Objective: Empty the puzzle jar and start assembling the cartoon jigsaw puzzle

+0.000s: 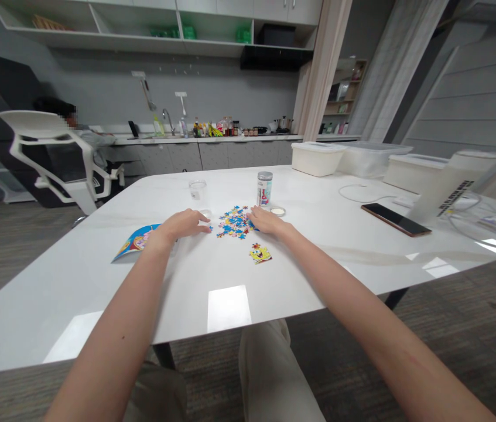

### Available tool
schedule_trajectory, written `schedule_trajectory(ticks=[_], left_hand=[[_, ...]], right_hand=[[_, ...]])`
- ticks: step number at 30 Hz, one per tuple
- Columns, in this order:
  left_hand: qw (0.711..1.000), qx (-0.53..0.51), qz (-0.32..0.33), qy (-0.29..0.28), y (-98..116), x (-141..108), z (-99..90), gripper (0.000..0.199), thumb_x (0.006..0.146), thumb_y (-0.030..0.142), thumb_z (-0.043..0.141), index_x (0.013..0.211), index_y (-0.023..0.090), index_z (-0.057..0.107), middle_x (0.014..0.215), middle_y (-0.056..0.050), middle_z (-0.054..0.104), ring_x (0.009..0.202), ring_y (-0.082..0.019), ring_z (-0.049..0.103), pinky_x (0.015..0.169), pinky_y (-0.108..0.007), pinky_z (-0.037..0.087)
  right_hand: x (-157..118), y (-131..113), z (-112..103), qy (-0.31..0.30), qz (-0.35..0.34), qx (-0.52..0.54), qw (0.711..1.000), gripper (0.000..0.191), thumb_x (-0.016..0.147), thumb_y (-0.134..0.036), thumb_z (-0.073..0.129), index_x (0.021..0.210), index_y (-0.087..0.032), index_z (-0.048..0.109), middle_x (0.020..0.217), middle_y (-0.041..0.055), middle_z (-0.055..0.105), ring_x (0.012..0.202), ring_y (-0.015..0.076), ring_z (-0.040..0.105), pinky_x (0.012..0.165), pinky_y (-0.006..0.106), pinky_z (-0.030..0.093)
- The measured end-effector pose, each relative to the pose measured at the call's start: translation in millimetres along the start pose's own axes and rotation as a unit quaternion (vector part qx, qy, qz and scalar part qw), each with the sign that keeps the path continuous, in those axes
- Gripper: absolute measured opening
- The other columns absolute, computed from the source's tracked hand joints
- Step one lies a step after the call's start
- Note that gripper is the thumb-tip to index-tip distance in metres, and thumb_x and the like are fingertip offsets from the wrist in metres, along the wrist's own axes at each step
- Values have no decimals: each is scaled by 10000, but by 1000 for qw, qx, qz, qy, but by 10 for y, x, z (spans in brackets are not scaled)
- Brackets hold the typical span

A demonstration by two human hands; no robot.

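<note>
Loose, mostly blue puzzle pieces lie in a pile on the white table. My left hand is left of the pile, thumb and fingers apart, by a small blue piece near its fingertips. My right hand rests on the pile's right edge with its fingers spread. A joined yellow cartoon face lies nearer me, below the pile. The curved picture sheet is partly behind my left wrist. Behind the pile stand a printed can and a clear jar.
A round lid lies beside the can. Farther right are a phone, a large pale bottle, cables and a white storage box. A person sits at the back left near a white chair.
</note>
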State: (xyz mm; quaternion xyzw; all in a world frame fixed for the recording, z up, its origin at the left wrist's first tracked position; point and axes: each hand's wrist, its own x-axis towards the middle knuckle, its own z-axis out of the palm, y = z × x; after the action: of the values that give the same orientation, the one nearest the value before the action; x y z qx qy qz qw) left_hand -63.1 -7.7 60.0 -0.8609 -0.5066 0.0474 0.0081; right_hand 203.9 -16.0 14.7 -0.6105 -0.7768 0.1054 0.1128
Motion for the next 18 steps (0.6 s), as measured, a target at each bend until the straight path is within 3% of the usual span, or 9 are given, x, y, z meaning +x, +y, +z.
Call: schedule_trajectory(ticks=[4, 8, 11, 14, 18], left_hand=[[1000, -5, 24, 5, 190, 36, 15, 383, 887, 440, 489, 1160, 270, 697, 1106, -70, 722, 1031, -233, 648, 822, -273, 455], [999, 7, 33, 27, 339, 45, 1, 388, 896, 466, 483, 1143, 263, 703, 1130, -81, 711, 1022, -242, 649, 823, -289, 464], [998, 26, 15, 46, 259, 24, -19, 418, 886, 477, 509, 1188, 243, 676, 1163, -99, 694, 1065, -251, 629, 850, -299, 462], [999, 32, -5, 35, 78, 2, -27, 326, 873, 425, 534, 1078, 261, 728, 1076, -82, 724, 1017, -241, 642, 812, -284, 468], [1000, -13, 11, 22, -26, 12, 4, 277, 842, 417, 561, 974, 277, 760, 988, -45, 747, 930, -207, 660, 766, -241, 467]], right_hand=[[11, -33, 52, -21, -14, -9, 1000, 553, 1016, -400, 231, 1414, -52, 391, 1548, 204, 263, 1455, 237, 215, 1161, 365, 206], [25, -74, 87, -31, -44, 0, 999, 534, 1015, -389, 235, 1409, -75, 412, 1547, 175, 288, 1453, 223, 226, 1162, 357, 205], [18, -88, 72, -32, -52, 12, 998, 549, 1015, -393, 232, 1428, -70, 394, 1550, 166, 282, 1449, 212, 236, 1165, 337, 197], [-6, -70, 18, -7, -40, -1, 999, 569, 1015, -394, 231, 1432, -36, 380, 1540, 187, 295, 1445, 218, 249, 1161, 324, 206], [-33, -12, -58, 23, -27, -85, 996, 423, 992, -274, 332, 1287, -67, 553, 1381, 236, 504, 1365, 296, 384, 1112, 405, 289]])
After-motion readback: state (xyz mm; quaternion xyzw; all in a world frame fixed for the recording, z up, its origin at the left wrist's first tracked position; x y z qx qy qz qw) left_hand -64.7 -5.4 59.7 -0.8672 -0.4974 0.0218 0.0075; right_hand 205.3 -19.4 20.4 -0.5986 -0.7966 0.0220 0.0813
